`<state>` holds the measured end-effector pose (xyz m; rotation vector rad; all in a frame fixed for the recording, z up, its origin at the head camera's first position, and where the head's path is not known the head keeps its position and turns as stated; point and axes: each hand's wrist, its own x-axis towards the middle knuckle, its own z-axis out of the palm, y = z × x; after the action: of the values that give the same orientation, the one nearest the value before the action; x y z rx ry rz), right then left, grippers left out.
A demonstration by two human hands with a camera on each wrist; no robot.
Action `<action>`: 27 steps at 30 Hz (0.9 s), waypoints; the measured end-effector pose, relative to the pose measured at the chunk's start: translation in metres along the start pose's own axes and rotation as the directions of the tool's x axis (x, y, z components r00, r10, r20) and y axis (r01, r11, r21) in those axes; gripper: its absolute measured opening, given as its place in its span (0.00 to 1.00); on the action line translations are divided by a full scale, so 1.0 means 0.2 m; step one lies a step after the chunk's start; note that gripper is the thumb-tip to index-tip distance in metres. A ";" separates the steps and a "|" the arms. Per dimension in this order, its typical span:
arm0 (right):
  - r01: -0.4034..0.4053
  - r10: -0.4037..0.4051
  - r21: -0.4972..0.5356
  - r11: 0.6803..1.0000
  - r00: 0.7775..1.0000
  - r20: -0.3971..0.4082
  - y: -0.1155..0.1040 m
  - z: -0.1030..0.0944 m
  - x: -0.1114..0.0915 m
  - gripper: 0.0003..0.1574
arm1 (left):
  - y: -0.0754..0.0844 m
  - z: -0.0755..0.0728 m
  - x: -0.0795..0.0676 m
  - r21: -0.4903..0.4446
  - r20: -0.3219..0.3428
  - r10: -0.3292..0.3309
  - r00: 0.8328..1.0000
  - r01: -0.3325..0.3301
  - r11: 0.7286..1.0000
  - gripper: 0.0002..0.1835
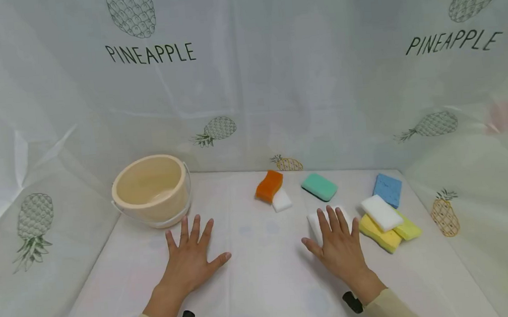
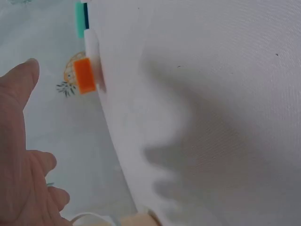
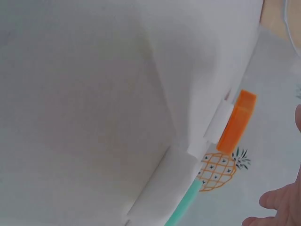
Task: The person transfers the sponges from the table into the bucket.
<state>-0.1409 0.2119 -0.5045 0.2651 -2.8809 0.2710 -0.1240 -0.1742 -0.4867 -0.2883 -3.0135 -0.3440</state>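
Observation:
My left hand is spread flat above the table, fingers straight, in front of a cream bucket with a white handle. My right hand has its fingers extended too and holds nothing. Beyond its fingertips lies a white sponge, partly hidden by the hand. To its right a white sponge lies on a yellow sponge and a lime-yellow sponge. In the left wrist view the left hand casts a shadow on the tabletop, apart from it.
A blue sponge lies at the back right, and a green sponge back of centre. An orange sponge leans on a white sponge. A pineapple-print sheet hangs behind and along both sides of the white table.

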 end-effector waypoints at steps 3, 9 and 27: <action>0.014 -0.014 0.043 0.999 1.000 -0.008 -0.04 0.00 0.01 0.55 | -0.02 -0.03 -0.02 -0.004 -0.030 -0.003 1.000 0.003 1.000 0.54; 0.070 -0.068 0.150 0.986 0.998 -0.017 -0.21 -0.03 0.08 0.52 | -0.16 -0.23 0.00 -0.070 -0.163 -0.050 0.985 0.039 0.997 0.45; 0.317 -0.343 0.231 0.920 0.936 0.083 -0.94 0.01 0.46 0.46 | -0.87 -0.60 0.29 -0.238 -0.085 -0.305 0.949 0.278 0.931 0.49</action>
<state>-0.1919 0.0148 -0.4529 0.8257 -2.8583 0.5176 -0.2061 -0.3580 -0.4009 0.1663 -2.8953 -0.7002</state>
